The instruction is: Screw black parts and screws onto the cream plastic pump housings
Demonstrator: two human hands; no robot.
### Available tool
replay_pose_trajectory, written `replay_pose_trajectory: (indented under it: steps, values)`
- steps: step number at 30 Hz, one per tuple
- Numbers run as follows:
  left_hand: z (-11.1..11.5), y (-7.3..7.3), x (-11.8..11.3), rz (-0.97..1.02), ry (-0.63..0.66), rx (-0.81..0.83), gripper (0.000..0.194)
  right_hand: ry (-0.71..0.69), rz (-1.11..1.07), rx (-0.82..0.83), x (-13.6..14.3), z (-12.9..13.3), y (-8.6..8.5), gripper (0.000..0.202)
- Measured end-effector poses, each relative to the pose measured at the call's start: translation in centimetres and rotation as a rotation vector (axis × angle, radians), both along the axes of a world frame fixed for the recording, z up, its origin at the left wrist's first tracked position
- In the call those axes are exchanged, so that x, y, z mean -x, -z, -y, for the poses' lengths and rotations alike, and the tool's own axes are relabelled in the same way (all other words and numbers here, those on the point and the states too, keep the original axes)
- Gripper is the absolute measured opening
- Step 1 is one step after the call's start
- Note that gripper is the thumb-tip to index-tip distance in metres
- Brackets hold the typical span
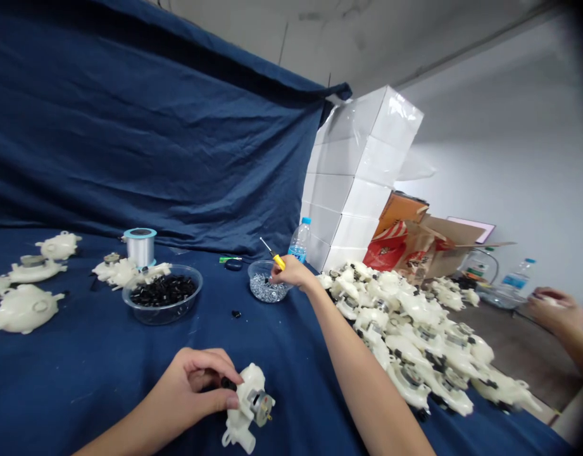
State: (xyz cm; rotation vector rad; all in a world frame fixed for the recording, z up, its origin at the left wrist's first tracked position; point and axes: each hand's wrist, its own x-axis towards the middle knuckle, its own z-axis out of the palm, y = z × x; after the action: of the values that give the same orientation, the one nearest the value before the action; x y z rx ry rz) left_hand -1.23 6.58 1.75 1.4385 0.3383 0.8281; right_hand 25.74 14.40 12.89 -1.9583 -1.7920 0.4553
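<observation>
My left hand (200,386) is closed at the near middle of the table, thumb and fingers gripping a cream plastic housing (244,396). A small metal motor (261,407) sits on the housing's right side, and a black part (228,383) shows by my fingertips. Farther off, my right hand (291,272) holds a screwdriver (278,259) with a yellow handle, its shaft pointing up and left. Its fingertips dip into a clear bowl (251,288) of small silvery screws (267,289); whether they pinch a screw is hidden.
A clear bowl (162,316) of black parts stands left, near a wire spool (140,247) and several cream housings (28,308). Many assembled housings (409,323) are heaped right. A bottle (299,239) stands by white boxes (348,183). Another person's hand (557,310) shows far right.
</observation>
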Motion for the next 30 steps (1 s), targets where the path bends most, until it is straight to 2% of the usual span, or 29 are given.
replay_pose_trajectory:
  steps: [4, 7, 9, 12, 16, 19, 24, 30]
  values:
    - [0.0, 0.0, -0.1, -0.007, -0.005, 0.006, 0.015, -0.104, 0.03, -0.012, 0.5, 1.2, -1.6, 0.03]
    - [0.1, -0.1, 0.0, -0.015, -0.004, 0.011, 0.014, -0.192, 0.081, 0.017, 0.9, 3.2, -2.0, 0.029]
    - [0.1, -0.2, 0.1, -0.019, -0.001, 0.016, 0.014, -0.246, 0.127, 0.066, 1.1, 5.3, -1.3, 0.027]
    - [0.1, -0.3, 0.2, -0.023, 0.008, 0.021, 0.012, -0.299, 0.204, 0.159, 1.3, 9.1, 0.8, 0.024]
    - [0.1, -0.2, 0.2, -0.025, 0.028, 0.024, 0.012, -0.304, 0.267, 0.215, 1.3, 12.7, 3.4, 0.022]
    - [0.0, 0.0, 0.3, -0.031, 0.043, 0.02, 0.012, -0.29, 0.265, 0.196, 0.7, 13.3, 4.2, 0.022]
    - [-0.2, 0.4, 0.5, -0.042, 0.05, 0.023, 0.015, -0.295, 0.184, 0.156, -0.3, 13.5, 4.4, 0.022]
    - [-0.5, 0.4, 0.6, -0.044, 0.075, 0.037, 0.018, -0.305, 0.06, 0.152, -0.4, 13.9, 5.2, 0.02]
